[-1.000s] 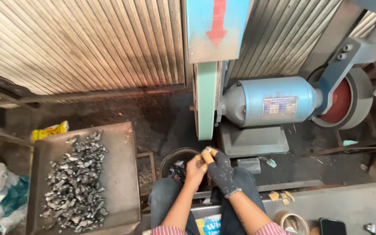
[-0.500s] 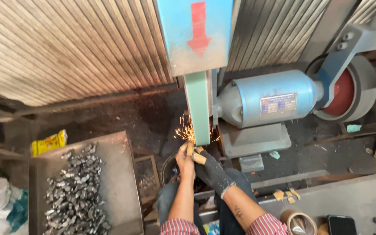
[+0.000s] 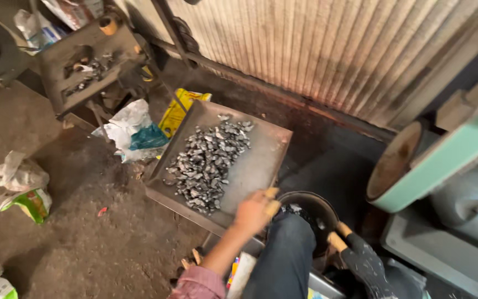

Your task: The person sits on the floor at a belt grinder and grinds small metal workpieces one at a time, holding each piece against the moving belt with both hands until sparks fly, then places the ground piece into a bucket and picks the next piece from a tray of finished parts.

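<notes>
Grey metal tray (image 3: 261,166), tilted on the dirt floor (image 3: 84,232), loaded with a heap of small silvery metal pieces (image 3: 208,160) spread from the far edge down toward the near-left corner; right half of the tray bare. Placed hard by the left knee, presumably for an easy reach without standing. Left hand (image 3: 255,210) bare, hovering over the tray's near edge, fingers curled with taped or capped fingertips showing (probably guards against heat and grit); cannot tell whether anything sits inside the curl. Right hand (image 3: 360,257) in a dark knit glove, low by the right thigh, just beside the round black bucket (image 3: 311,213) wedged against the knee; fingers bent, tan tips sticking out, grip contents not visible, so cannot tell. Bucket holding more dark bits, set between tray and machine, likely as a drop spot. Green sanding belt (image 3: 443,160) running over a rusty wheel (image 3: 396,160) at the right, blue-grey motor housing (image 3: 471,199) behind it, all within arm's range. Corrugated shutter (image 3: 316,50) across the back. Crumpled plastic bags (image 3: 134,130) and a yellow packet (image 3: 181,111) off the tray's far-left corner; a cluttered metal stand (image 3: 84,61) farther left.
</notes>
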